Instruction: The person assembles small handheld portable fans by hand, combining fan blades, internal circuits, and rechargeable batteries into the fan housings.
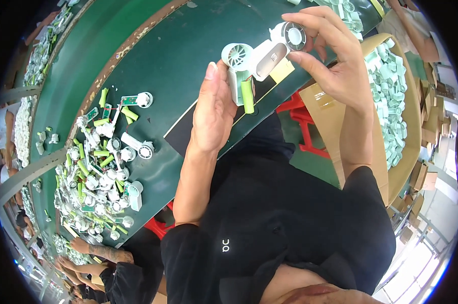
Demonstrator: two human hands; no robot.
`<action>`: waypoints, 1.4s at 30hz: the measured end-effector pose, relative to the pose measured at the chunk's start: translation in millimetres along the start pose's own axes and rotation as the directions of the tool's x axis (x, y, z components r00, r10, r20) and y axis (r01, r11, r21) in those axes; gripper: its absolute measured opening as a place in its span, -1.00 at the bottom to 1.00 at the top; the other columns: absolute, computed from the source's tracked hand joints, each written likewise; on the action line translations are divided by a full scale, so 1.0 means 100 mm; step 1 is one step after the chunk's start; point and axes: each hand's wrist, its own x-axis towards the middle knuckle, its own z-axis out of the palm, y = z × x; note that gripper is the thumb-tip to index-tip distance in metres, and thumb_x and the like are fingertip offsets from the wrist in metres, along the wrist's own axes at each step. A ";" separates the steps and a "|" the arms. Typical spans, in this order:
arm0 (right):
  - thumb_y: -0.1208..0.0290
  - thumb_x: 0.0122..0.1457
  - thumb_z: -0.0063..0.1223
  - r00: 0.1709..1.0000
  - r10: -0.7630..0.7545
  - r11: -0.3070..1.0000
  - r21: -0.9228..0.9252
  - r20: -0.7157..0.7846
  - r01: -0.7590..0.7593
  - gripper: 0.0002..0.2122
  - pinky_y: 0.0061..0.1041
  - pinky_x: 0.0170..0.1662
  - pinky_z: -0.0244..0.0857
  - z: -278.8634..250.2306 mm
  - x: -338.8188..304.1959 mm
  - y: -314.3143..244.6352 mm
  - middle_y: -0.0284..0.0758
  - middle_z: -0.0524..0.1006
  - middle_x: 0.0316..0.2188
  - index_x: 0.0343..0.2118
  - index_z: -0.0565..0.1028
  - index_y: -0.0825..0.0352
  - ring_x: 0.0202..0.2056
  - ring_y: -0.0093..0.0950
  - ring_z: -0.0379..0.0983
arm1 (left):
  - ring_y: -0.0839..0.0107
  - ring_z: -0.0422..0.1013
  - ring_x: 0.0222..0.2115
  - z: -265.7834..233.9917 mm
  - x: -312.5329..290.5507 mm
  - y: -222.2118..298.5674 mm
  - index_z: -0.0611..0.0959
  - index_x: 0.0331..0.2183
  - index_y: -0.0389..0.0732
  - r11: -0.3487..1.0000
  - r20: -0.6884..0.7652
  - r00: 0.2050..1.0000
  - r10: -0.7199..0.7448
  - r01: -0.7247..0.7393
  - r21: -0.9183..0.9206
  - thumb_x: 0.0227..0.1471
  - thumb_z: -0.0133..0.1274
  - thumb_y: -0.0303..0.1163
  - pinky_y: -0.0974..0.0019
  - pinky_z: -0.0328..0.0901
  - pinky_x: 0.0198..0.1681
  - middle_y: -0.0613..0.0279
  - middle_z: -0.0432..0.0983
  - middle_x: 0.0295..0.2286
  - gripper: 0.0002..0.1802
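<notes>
My left hand (209,114) grips a pale mint handheld-fan housing (237,57) with a slotted round head. A green cylindrical battery (247,97) hangs at its handle, beside a bit of red wire. Opposite it, my right hand (335,63) pinches the round head of a second fan piece (270,57), whitish with a dark-ringed grille, between thumb and fingers. Its long hollow handle slants toward the mint housing, and the two pieces are very close; whether they touch I cannot tell. Both are above the near edge of the green table (183,55).
On the left, a heap of fan motors, green batteries and circuit boards (100,172) covers the table. A carton of mint shells (388,101) stands at the right, with more shells (346,15) at the far right. A co-worker's arm (107,252) reaches in at lower left. Red stools (305,124) are below.
</notes>
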 end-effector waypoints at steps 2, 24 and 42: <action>0.62 0.02 0.32 1.000 -0.005 1.000 -0.002 -0.019 0.005 -0.56 -0.65 -0.45 0.16 0.00 0.01 0.04 -0.34 0.51 -0.09 0.03 0.60 0.33 -0.39 -0.62 0.36 | 0.35 0.39 -0.22 -0.02 -0.01 0.00 0.35 0.19 -0.34 1.000 0.006 1.000 0.005 -0.005 0.007 0.37 -0.40 0.21 0.27 0.30 -0.14 0.14 0.45 -0.18 -0.20; 0.63 0.04 0.34 0.980 0.196 0.977 0.074 0.040 -0.198 -0.58 -0.67 -0.35 0.18 -0.02 0.10 -0.32 -0.36 0.44 -0.18 0.02 0.55 0.41 -0.35 -0.65 0.34 | 0.57 0.33 -0.31 -0.05 -0.07 -0.09 -0.08 0.42 -0.30 0.978 0.084 0.990 0.112 -0.125 0.168 0.36 -0.29 -0.55 0.43 0.34 -0.23 0.22 0.42 -0.21 -0.31; 0.57 0.04 0.34 0.995 0.096 0.992 -0.078 -0.039 -0.099 -0.59 -0.65 -0.47 0.14 0.23 -0.03 0.01 -0.39 0.53 -0.19 0.01 0.60 0.32 -0.43 -0.63 0.36 | 0.60 0.37 -0.41 -0.09 -0.06 -0.19 0.04 0.41 -0.26 0.936 -0.055 0.995 0.081 -0.057 0.346 0.34 -0.28 -0.52 0.49 0.31 -0.42 0.24 0.46 -0.20 -0.34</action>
